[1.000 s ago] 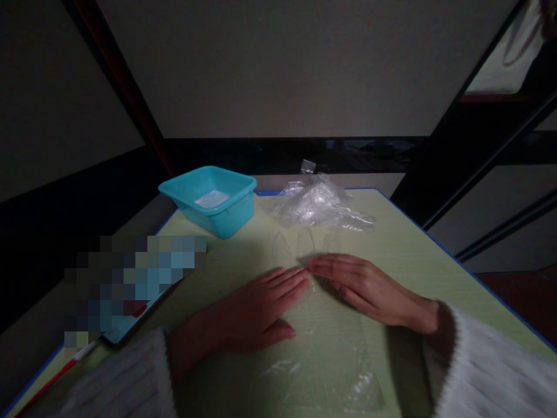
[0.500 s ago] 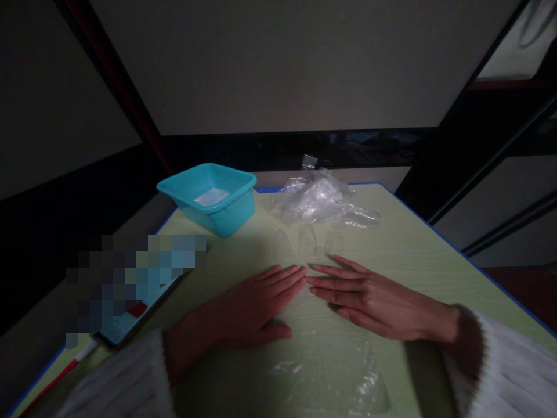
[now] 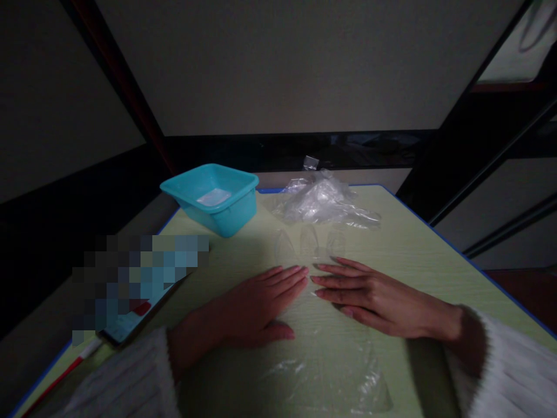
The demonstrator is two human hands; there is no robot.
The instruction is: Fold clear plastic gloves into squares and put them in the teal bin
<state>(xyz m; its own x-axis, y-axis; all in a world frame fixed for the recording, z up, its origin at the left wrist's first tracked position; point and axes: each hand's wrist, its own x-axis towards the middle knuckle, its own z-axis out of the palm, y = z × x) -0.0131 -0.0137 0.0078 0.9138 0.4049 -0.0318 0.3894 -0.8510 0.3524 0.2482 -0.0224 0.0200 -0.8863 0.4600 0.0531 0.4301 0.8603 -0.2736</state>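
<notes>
A clear plastic glove [image 3: 324,363] lies flat on the pale green table [image 3: 418,244], its fingers pointing away from me. My left hand [image 3: 256,305] rests palm down on its left side, fingers stretched out and together. My right hand [image 3: 369,296] lies flat on its right side, fingers slightly spread. The fingertips of both hands nearly meet near the base of the glove's fingers. Neither hand grips anything. White knitted sleeves cover both wrists.
A turquoise plastic tub [image 3: 213,197] stands at the back left with something pale inside. A crumpled heap of clear plastic gloves [image 3: 324,200] lies at the back centre. A phone [image 3: 130,316] sits at the left edge. Dark bed-frame bars rise behind.
My right hand has slid a little to the right across the glove and its fingers have spread. The left hand has stayed almost still.
</notes>
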